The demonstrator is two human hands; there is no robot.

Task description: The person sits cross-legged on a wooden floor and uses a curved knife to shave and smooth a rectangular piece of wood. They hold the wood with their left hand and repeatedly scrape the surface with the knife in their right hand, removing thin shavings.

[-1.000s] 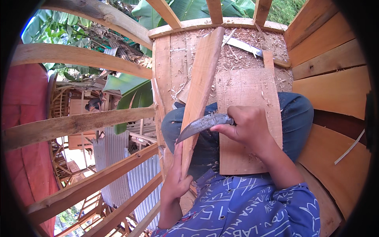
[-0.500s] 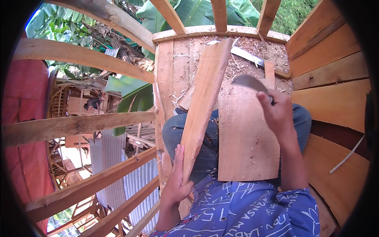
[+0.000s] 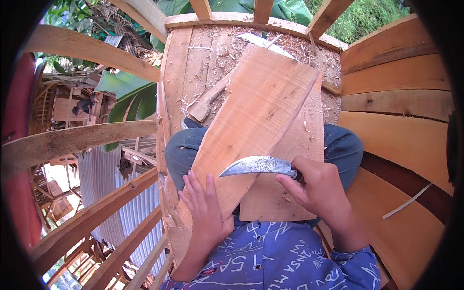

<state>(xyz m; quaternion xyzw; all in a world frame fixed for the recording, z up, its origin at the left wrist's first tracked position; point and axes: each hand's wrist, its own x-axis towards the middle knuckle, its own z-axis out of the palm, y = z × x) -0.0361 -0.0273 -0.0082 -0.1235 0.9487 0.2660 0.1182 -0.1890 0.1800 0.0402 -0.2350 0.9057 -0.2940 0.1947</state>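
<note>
A wide wooden board [image 3: 261, 106] lies slanted across my lap, its broad face up. My left hand [image 3: 205, 203] rests on the board's near end, fingers stretched and spread flat over the wood. In my right hand [image 3: 319, 186] is a curved knife [image 3: 256, 166]; the fingers are wrapped round its handle, which they mostly hide. The blade points left, over the slanted board, and I cannot tell whether it touches. Beneath the slanted board, a second flat board [image 3: 295, 193] spans my legs.
Wood shavings [image 3: 232, 50] litter the plank floor [image 3: 176, 63]. A wood offcut [image 3: 208, 101] lies beside my foot, and a long white blade [image 3: 266, 43] lies at the far end. Slatted rails [image 3: 96, 130] border the left, plank walling [image 3: 396, 130] the right. A distant person [image 3: 82, 106] is beyond the rails.
The slanted board has turned from on edge to broad face up. My left hand has gone from its edge to lying on its face. The knife has come down and nearer, over the board.
</note>
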